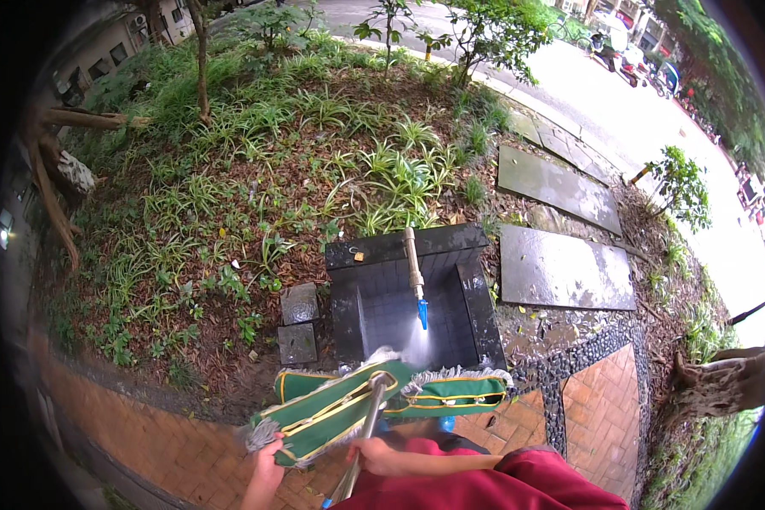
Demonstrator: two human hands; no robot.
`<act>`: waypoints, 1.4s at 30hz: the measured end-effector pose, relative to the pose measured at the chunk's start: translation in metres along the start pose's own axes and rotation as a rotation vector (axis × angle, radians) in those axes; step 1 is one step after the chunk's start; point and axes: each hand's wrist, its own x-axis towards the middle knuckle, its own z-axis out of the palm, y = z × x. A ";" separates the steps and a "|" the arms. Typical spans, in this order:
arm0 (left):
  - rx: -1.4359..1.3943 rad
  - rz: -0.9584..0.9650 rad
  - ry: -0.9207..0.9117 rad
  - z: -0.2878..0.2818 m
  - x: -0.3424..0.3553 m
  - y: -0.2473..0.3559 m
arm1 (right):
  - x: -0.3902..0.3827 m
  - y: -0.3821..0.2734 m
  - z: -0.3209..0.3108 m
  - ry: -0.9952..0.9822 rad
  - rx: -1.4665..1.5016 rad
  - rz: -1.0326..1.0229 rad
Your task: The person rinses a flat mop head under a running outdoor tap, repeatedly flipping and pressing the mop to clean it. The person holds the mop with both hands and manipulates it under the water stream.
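Note:
My left hand [268, 463] grips the lower left end of a flat mop's green head [331, 418], which has yellow trim and grey fringe. My right hand [376, 456] is closed around the mop's metal handle [371, 427]. The head tilts, with its far end over the front of a dark tiled basin [346, 319]. White water sprays from a blue nozzle [422, 313] on the tap pipe [413, 259] toward that end. A second green mop head [457, 395] lies partly hidden behind the first, across the basin's front edge.
Two grey slabs [561, 268] lie right of the basin, by a pebble border [554, 408]. Brick paving [166, 425] runs along the near side. A planted bed [272, 187] lies beyond, and a tree trunk [727, 382] stands at the right. A padlock [359, 256] rests on the basin's back ledge.

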 end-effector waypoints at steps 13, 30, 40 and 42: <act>-0.066 -0.085 0.098 0.020 0.050 -0.063 | 0.018 -0.024 -0.031 0.409 -0.270 0.017; -0.005 -0.222 0.123 0.028 0.130 -0.106 | 0.080 -0.028 -0.093 0.367 0.200 -0.037; 0.048 -0.214 0.027 -0.055 0.017 0.032 | -0.003 0.001 0.021 0.034 -0.160 0.044; 0.072 -0.234 0.049 -0.069 0.033 0.023 | -0.005 -0.004 0.018 -0.013 -0.021 0.070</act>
